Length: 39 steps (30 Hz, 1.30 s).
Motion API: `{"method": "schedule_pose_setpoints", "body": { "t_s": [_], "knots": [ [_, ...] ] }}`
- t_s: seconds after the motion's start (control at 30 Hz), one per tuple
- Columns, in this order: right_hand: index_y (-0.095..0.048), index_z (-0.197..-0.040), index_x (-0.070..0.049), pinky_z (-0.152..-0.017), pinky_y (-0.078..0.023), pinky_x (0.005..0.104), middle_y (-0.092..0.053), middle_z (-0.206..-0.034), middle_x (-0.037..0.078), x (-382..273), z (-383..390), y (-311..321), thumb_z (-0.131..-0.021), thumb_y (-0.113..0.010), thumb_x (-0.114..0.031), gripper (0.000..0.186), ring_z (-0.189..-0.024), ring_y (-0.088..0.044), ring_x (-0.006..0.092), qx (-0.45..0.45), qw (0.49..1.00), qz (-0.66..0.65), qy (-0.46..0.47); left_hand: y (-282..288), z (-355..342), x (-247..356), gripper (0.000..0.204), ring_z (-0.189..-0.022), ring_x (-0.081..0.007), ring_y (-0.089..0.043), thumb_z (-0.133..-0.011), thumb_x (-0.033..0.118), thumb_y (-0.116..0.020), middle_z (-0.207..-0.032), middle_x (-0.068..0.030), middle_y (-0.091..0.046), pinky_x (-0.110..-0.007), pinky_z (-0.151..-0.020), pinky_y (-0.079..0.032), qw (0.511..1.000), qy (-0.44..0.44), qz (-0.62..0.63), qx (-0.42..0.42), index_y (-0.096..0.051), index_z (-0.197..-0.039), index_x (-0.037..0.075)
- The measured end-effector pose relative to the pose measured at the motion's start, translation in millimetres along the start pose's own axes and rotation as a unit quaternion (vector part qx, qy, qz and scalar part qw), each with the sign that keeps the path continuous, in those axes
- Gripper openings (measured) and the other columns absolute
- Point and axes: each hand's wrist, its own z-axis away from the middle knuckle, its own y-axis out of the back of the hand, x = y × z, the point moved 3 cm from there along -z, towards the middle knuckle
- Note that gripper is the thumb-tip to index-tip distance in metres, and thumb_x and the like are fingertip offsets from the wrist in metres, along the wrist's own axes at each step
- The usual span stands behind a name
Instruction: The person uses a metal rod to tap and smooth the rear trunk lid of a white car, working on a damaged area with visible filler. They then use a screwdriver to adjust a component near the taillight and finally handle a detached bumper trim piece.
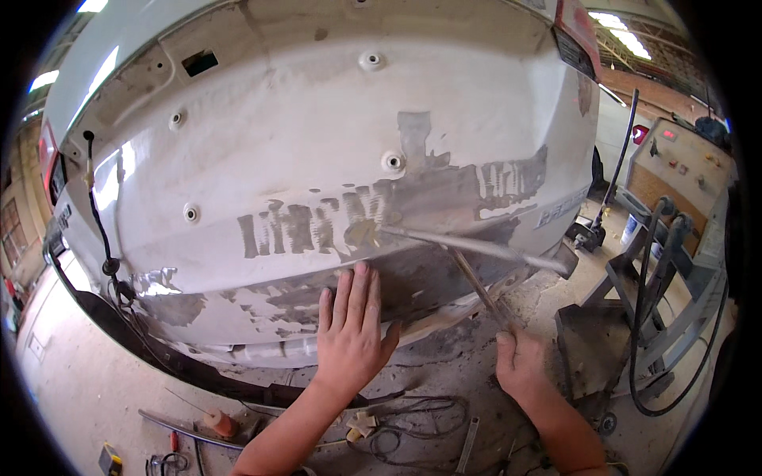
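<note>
White panel (294, 151) apparently part-worked: grey patches (444, 194) exposed, remainder white. Left hand (352, 337) flat, grip apart; right hand (524, 363) clamped on metal tool (474, 278).

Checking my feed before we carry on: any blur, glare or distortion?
Head view: the tool in the right hand looks smeared; the left hand is sharper; glare whitens patches on the left of the panel; skylights burn out; straight edges bend near the black rim.

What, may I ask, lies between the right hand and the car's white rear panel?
In the head view, a thin metal rod slants up from the right hand to a longer bar in front of the rear panel.
</note>
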Motion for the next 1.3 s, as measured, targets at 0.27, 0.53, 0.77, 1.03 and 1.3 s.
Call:
{"method": "schedule_pose_setpoints", "body": {
  "t_s": [0.27, 0.53, 0.77, 1.03, 1.3],
  "knots": [
    [-0.055, -0.078, 0.001, -0.044, -0.039, 0.0391, -0.046, -0.051, 0.014, 6, 8, 6, -0.091, -0.049, -0.022, 0.027, -0.045, -0.05, 0.0363, 0.118, 0.991, -0.048, 0.041, -1, 1, 0, 0.083, -0.135, -0.038, -0.026, -0.072, 0.034, -0.071, -0.146, -0.0231, -0.027, -0.053, -0.107, -0.022, 1.0, -0.011, -0.006, -0.005, -0.035, -0.137, -0.005],
    [-0.054, -0.078, 0.006, -0.054, -0.041, 0.0427, -0.049, -0.06, 0.022, 21, 20, 11, -0.091, -0.046, -0.021, 0.031, -0.054, -0.051, 0.0384, 0.01, 0.993, -0.096, -0.062, -1, 1, 0, 0.084, -0.135, -0.0392, -0.025, -0.073, 0.033, -0.071, -0.146, -0.0241, -0.026, -0.054, -0.107, -0.022, 1.0, -0.007, -0.001, -0.009, -0.034, -0.137, -0.006],
    [-0.057, -0.09, 0.009, -0.056, -0.041, 0.0451, -0.052, -0.065, 0.025, 14, 15, 16, -0.089, -0.048, -0.016, 0.027, -0.062, -0.052, 0.0437, 0.104, 0.994, 0.014, 0.023, 0, 1, 0, 0.083, -0.135, -0.0391, -0.025, -0.073, 0.033, -0.071, -0.146, -0.0241, -0.025, -0.054, -0.107, -0.022, 1.0, -0.008, -0.005, -0.016, -0.034, -0.137, -0.006],
    [-0.056, -0.085, 0.011, -0.052, -0.041, 0.0425, -0.051, -0.061, 0.025, 7, -1, 30, -0.087, -0.048, -0.014, 0.026, -0.057, -0.052, 0.0445, 0.005, 0.998, 0.008, -0.068, -1, 2, 1, 0.084, -0.136, -0.0397, -0.024, -0.073, 0.033, -0.071, -0.147, -0.024, -0.025, -0.054, -0.107, -0.021, 1.0, -0.003, -0.003, -0.017, -0.033, -0.137, -0.006],
    [-0.051, -0.07, 0.001, -0.043, -0.039, 0.0393, -0.047, -0.053, 0.017, 15, 0, 23, -0.092, -0.05, -0.022, 0.032, -0.048, -0.055, 0.0357, 0.053, 0.998, 0.032, -0.015, -3, 3, 2, 0.086, -0.136, -0.0395, -0.023, -0.072, 0.034, -0.072, -0.147, -0.0239, -0.024, -0.053, -0.108, -0.02, 1.0, -0.006, -0.009, -0.011, -0.032, -0.138, -0.005]
  ]
}}
